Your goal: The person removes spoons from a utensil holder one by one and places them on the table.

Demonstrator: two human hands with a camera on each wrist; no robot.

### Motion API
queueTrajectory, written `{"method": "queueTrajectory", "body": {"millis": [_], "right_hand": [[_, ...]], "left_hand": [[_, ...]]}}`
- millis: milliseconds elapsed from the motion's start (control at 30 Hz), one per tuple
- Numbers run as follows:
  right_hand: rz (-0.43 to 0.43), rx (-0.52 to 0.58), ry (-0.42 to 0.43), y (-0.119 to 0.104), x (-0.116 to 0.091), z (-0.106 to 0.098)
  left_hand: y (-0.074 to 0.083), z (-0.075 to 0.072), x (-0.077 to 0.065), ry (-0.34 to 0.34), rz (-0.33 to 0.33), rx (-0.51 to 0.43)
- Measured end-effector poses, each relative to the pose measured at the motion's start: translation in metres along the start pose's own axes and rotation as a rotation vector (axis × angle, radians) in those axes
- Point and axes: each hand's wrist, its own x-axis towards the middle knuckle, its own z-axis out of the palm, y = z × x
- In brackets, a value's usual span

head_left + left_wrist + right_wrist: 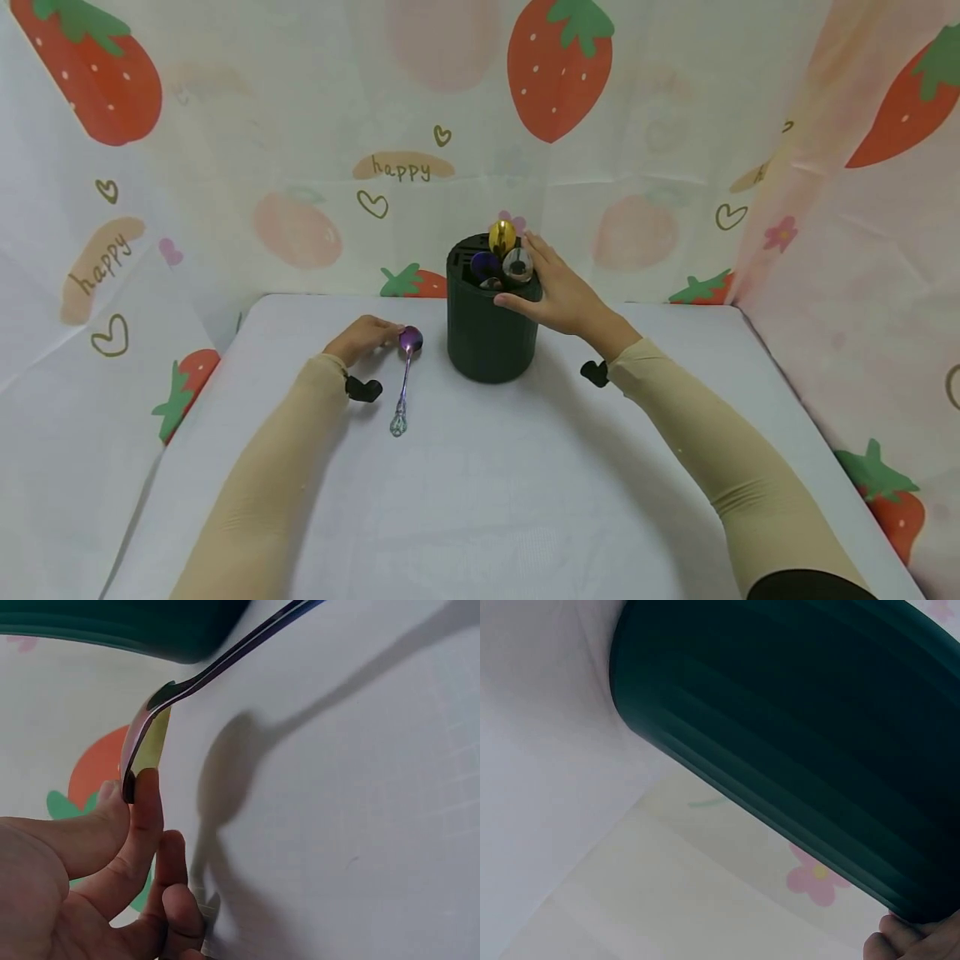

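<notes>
Pinching: left hand point(365, 337), thumb and finger on bowl tip of purple spoon point(411, 339)
Purple spoon: left of dark green holder point(491, 342), bowl raised off white table point(465, 492)
Right hand point(561, 293): spread round holder's rim
Holder contents: gold spoon point(502, 237), silver spoon point(518, 267)

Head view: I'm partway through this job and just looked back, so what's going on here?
A person's left hand pinches a purple spoon by its bowl end, which is held above the white table, with the handle pointing back toward the person. Their right hand grips the dark green holder near its rim. The holder stands upright with gold, silver and dark purple utensils in it; the pinched spoon is outside it.
</notes>
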Motion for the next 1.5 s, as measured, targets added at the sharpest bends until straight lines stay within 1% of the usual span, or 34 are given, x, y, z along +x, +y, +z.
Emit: {"method": "queueTrajectory", "body": {"millis": [33,100,267,467,633,800,1000,1100,1200,1300,1400,1500], "right_hand": [[0.001,-0.001,-0.001,0.000,0.000,0.000],[0.001,0.002,-0.001,0.000,0.000,0.000],[0.005,0.005,-0.004,-0.001,0.000,-0.001],[0.009,0.000,-0.003,0.000,0.000,0.000],[0.010,-0.007,-0.005,-0.001,-0.001,0.001],[0.011,-0.006,-0.007,-0.002,-0.002,0.000],[0.005,0.001,0.001,-0.001,-0.002,0.000],[0.001,0.004,0.005,-0.002,-0.001,0.001],[0.001,0.000,0.006,-0.001,-0.002,0.002],[0.007,-0.003,-0.001,0.000,-0.002,0.003],[0.006,0.001,-0.004,0.001,-0.002,0.003],[-0.002,0.014,0.006,0.000,-0.001,0.002]], "left_hand": [[0.000,0.000,0.001,-0.005,-0.009,-0.003],[-0.001,0.001,0.003,-0.005,-0.022,0.021],[0.002,0.001,0.004,-0.003,-0.042,0.100],[0.004,0.003,0.006,0.000,-0.071,0.144],[0.004,0.006,0.008,0.026,-0.064,0.178],[0.007,0.007,0.005,0.060,-0.072,0.215],[0.010,0.007,0.002,0.078,-0.128,0.204],[0.011,0.005,0.000,0.075,-0.136,0.197],[0.012,0.003,-0.002,0.071,-0.119,0.187],[0.020,0.001,-0.006,0.080,-0.063,0.174],[0.034,-0.003,-0.011,0.110,0.027,0.161],[0.053,-0.009,-0.016,0.150,0.124,0.125]]}}
